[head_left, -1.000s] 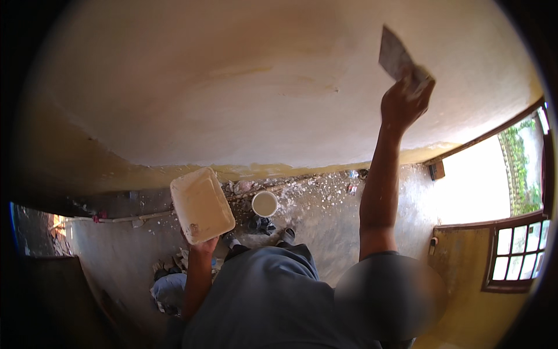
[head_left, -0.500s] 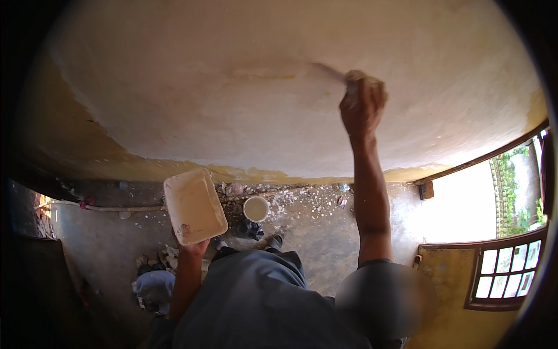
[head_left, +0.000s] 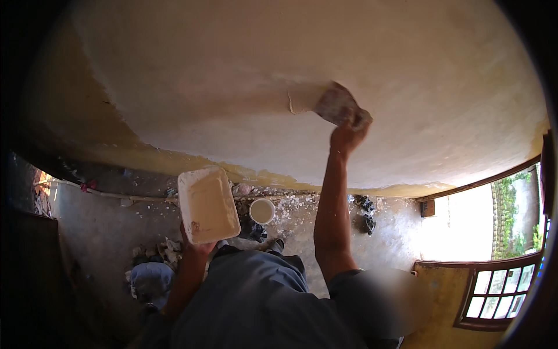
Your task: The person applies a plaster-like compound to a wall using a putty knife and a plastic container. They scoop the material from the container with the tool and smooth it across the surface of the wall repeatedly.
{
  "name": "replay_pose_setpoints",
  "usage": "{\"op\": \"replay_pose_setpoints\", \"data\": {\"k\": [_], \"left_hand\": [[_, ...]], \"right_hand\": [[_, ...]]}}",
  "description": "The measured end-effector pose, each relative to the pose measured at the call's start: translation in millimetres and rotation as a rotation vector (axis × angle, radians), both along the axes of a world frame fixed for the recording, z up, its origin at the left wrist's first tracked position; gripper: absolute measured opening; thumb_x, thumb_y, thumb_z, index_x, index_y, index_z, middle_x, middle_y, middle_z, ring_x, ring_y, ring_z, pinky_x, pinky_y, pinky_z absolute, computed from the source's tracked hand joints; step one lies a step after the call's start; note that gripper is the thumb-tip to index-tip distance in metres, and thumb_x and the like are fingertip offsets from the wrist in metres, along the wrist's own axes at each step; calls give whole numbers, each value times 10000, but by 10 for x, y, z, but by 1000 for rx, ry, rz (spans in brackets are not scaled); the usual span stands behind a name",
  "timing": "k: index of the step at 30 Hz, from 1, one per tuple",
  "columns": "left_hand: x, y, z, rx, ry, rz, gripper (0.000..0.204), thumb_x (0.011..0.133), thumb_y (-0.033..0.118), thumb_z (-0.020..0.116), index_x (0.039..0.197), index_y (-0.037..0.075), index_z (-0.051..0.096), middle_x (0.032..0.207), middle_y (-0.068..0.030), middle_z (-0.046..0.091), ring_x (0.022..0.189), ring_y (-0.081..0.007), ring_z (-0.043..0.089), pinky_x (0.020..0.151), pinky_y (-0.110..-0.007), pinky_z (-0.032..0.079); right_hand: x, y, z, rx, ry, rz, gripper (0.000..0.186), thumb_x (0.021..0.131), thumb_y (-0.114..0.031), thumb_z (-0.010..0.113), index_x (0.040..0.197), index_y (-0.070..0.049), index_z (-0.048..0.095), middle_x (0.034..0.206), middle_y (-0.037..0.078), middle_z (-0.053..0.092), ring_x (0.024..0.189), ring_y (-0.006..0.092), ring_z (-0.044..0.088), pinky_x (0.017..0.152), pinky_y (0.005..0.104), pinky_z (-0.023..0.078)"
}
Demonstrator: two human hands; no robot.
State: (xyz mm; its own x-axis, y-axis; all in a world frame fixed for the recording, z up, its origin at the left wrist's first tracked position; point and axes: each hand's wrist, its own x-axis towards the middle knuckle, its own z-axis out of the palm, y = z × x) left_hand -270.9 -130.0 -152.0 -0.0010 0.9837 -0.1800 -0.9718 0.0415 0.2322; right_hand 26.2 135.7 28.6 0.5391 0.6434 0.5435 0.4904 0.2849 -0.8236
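The right hand [head_left: 347,135] grips a stiff, light putty knife [head_left: 336,105] by its handle, blade flat on the wall [head_left: 232,70]; below it, the left hand [head_left: 195,243] clasps a likely slippery plaster tray [head_left: 207,203].

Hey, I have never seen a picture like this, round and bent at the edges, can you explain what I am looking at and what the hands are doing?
A camera worn on a person's head took it, looking down past their own arms; the wide lens bends straight lines. The right hand presses a flat scraper against the pale wall. The left hand holds up a square board coated with cream-coloured paste. Below, on the dusty floor, stand a small white bucket and scattered rubble. A barred window shows lower right.
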Motion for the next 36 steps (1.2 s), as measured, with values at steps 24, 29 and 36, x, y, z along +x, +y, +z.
{"op": "replay_pose_setpoints", "data": {"k": [24, 29, 36], "left_hand": [[-13, -52, -192, 126, -20, -81, 534, 933, 410, 511, 1372, 109, 465, 1380, -90, 515, 1261, -305, 494, 1047, -525, 390], [-35, -59, -260, 76, -7, -98, 565, 921, 457, 499, 1379, 129, 464, 1379, -75, 517, 1264, -295, 492, 1060, -517, 374], [4, -28, -191, 59, -34, -103, 559, 926, 476, 458, 1369, 135, 476, 1355, -66, 535, 1246, -291, 506, 1051, -513, 380]], "right_hand": [[1138, -339, -488, 134, -45, -443, 223, 910, -149, 605, 993, 22, 490, 956, 178, 577, 865, 331, 591, 761, 430, 484], [702, -281, -481, 18, -117, -273, 176, 883, -81, 623, 973, 2, 497, 1009, 197, 598, 891, 335, 625, 754, 392, 559], [-49, -327, -649, 77, -109, -84, 189, 862, -68, 640, 978, -8, 504, 976, 139, 603, 867, 278, 624, 707, 358, 579]]}}
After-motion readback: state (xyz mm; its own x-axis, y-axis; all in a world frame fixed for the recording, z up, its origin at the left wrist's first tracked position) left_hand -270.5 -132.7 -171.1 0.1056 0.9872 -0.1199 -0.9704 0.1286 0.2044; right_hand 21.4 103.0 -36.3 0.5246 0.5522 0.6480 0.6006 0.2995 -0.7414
